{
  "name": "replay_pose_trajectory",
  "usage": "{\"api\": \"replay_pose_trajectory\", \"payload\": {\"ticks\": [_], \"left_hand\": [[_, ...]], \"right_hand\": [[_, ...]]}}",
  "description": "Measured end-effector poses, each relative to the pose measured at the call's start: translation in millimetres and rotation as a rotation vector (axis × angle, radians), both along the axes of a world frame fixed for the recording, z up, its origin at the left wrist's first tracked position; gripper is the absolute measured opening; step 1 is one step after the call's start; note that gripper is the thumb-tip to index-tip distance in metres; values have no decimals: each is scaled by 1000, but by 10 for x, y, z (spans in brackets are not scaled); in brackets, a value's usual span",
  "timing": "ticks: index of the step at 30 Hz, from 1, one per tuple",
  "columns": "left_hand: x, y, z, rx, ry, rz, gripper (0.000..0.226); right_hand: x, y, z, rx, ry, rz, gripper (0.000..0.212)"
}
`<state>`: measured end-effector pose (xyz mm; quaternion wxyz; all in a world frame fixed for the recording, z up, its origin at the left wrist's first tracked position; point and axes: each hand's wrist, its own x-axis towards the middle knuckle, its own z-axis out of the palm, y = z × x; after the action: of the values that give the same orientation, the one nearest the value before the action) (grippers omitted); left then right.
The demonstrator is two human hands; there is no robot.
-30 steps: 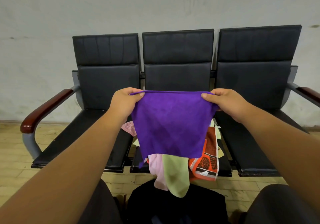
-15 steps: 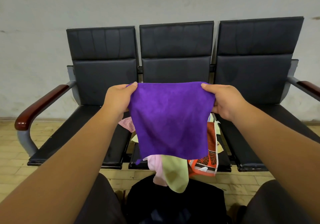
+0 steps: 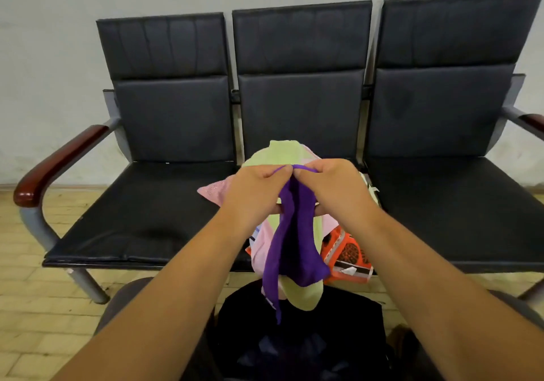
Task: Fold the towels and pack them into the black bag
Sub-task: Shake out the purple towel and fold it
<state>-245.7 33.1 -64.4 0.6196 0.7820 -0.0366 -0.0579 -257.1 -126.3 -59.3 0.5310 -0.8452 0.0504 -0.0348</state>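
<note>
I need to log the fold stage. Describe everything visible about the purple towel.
The purple towel is plain, soft-looking cloth, with no pattern. It hangs folded lengthwise, its two top corners pinched together between the left hand and right hand. The two halves droop in a narrow fold, one tail trailing lower, in front of the towel pile on the middle seat and above the black bag.

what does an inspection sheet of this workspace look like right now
surface: black three-seat bench, left and right seats bare.
job's things: purple towel folded in half lengthwise, hanging from both hands; black bag on the floor below it, whether open cannot be told.
clutter: unfolded pile on the middle seat, with a light green towel, a pink towel and an orange patterned cloth.
hands: left hand and right hand touching, pinching the purple towel's top corners together.
cables: nothing seen.
surroundings: pale wall, tiled floor.
</note>
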Motion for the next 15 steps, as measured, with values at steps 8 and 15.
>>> {"api": "replay_pose_trajectory", "payload": {"ticks": [8, 15], "left_hand": [[-21, -60, -390, 2, 89, -96, 29], [121, -27, -751, -12, 15, 27, 51]], "right_hand": [[-101, -57, -458, 46, 36, 88, 24], [29, -94, -661, 206, 66, 252, 25]]}}
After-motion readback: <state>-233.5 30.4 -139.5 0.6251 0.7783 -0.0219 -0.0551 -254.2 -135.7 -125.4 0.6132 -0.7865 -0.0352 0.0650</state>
